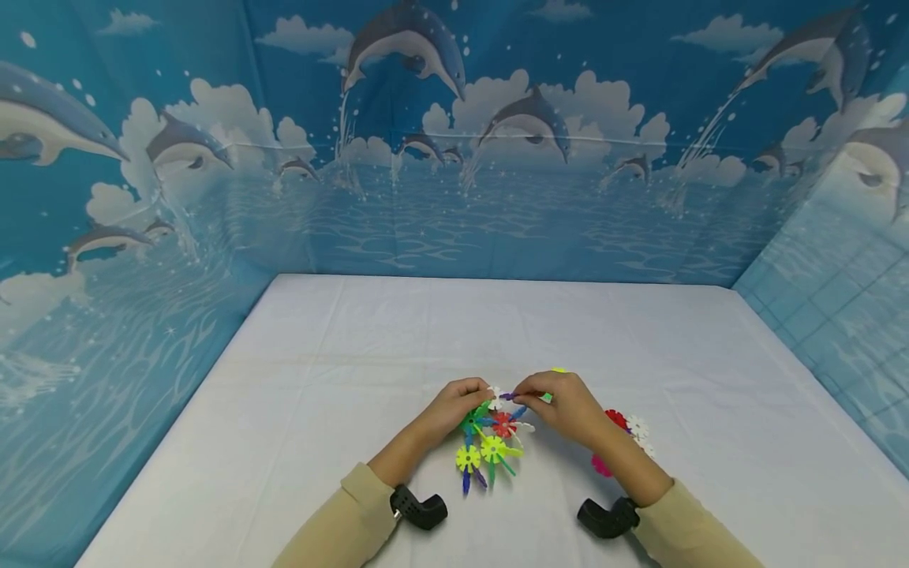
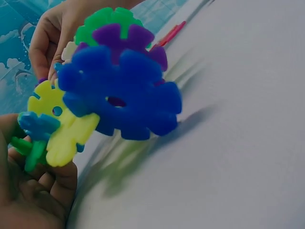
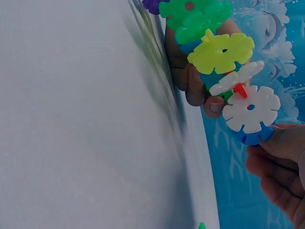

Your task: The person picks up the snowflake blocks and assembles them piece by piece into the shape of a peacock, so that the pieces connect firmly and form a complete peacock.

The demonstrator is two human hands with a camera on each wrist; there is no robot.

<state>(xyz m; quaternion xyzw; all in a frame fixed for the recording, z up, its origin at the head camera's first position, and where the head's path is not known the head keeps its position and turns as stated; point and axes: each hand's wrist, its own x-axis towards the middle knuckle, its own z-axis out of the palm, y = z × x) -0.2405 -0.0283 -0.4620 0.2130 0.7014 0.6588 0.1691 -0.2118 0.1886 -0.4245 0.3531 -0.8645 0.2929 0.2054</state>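
Observation:
A cluster of interlocking plastic snowflake discs in yellow, green, blue, red, white and purple sits between the two hands, its pieces joined at slots at several angles. My left hand grips its upper left side, thumb at a white disc. From the right, my right hand pinches a purple snowflake disc, seen edge-on beside that white disc. The right wrist view shows the white disc with a blue disc behind it, close to the right fingertips. A large blue disc fronts the left wrist view.
Red and white discs lie on the white tablecloth, partly hidden by the right forearm. A yellow disc shows behind the right hand. Black wrist cameras are worn at both cuffs. A dolphin-print curtain surrounds the table's far and side edges.

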